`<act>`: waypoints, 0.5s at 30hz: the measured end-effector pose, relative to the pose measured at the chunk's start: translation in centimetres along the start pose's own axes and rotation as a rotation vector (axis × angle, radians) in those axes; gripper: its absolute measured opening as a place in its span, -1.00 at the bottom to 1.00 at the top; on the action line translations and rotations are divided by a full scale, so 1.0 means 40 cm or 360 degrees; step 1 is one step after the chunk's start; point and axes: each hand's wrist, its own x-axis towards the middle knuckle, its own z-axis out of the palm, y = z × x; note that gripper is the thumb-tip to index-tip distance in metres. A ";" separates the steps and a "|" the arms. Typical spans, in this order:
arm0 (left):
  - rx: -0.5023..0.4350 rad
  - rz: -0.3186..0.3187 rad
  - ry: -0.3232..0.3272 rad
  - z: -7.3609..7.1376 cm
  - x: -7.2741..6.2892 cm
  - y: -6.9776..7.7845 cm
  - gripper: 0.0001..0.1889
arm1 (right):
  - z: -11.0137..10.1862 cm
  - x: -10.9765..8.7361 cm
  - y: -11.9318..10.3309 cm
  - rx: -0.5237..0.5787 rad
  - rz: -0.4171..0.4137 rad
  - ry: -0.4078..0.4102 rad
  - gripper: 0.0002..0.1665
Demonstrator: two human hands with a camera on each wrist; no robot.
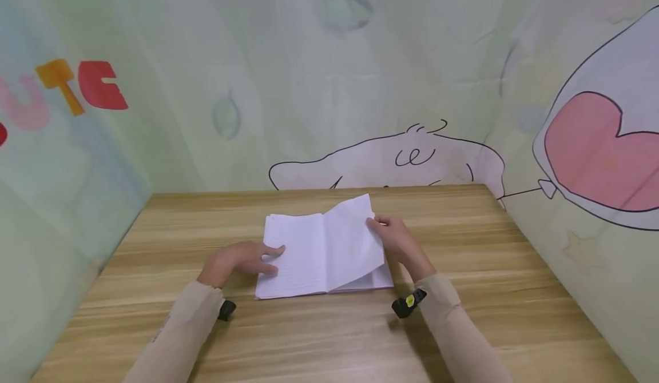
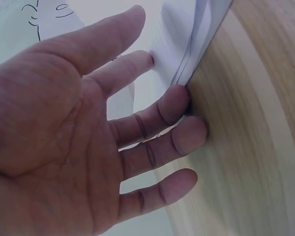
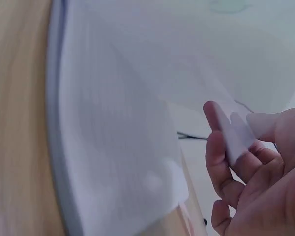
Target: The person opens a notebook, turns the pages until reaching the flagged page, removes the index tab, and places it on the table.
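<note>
Beige sleeves (image 1: 175,331) come in nearest the head cam, one each side, w/ a small black device (image 1: 410,303) at the R wrist & another at the L; past them, on the wood-grain table (image 1: 309,343), a notebook (image 1: 296,268) lies spread out, roughly mid-table L-to-R, between the 2 hands. Relation that matters most, I'd judge: the lifted page (image 1: 352,237) sits directly L of the R hand (image 1: 401,243), between its grip & the spine, so R is the nearer hand by far; L hand (image 1: 242,259) is well apart from that page, over on the far side of the spine. R grip: thumb & fingers pinch the page's outer edge, paper visibly caught between them in the R wrist view. L hand's fingers are spread & relaxed, holding nothing; two digits reach over the outer edge of the ruled left page (image 1: 304,246) in the head view, the rest tucked nr the notebook's edge; can't tell how hard, if at all, they press. Orientation: notebook's long axis, as spread, runs L-R across the person's front, approx parallel to the table's far edge; spine runs nr-to-far, pointing almost straight away from the body. Lifted page hinges at that spine, its outer side raised, far corner poking up past the notebook's far edge, nr corner clear of the sheets beneath (image 1: 380,279), w/ a gap showing at the nr R side.
</note>
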 end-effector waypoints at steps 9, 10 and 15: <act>-0.0024 -0.0035 0.0013 0.014 -0.001 0.013 -0.33 | 0.036 0.005 -0.049 0.0270 0.0015 -0.0084 -0.50; -0.0022 -0.0045 0.0017 0.014 -0.002 0.015 -0.33 | 0.042 0.005 -0.053 0.0292 0.0008 -0.0084 -0.51; -0.0003 -0.0084 0.0029 0.011 -0.008 0.016 -0.33 | 0.076 0.007 -0.073 0.0429 -0.0028 -0.0089 -0.57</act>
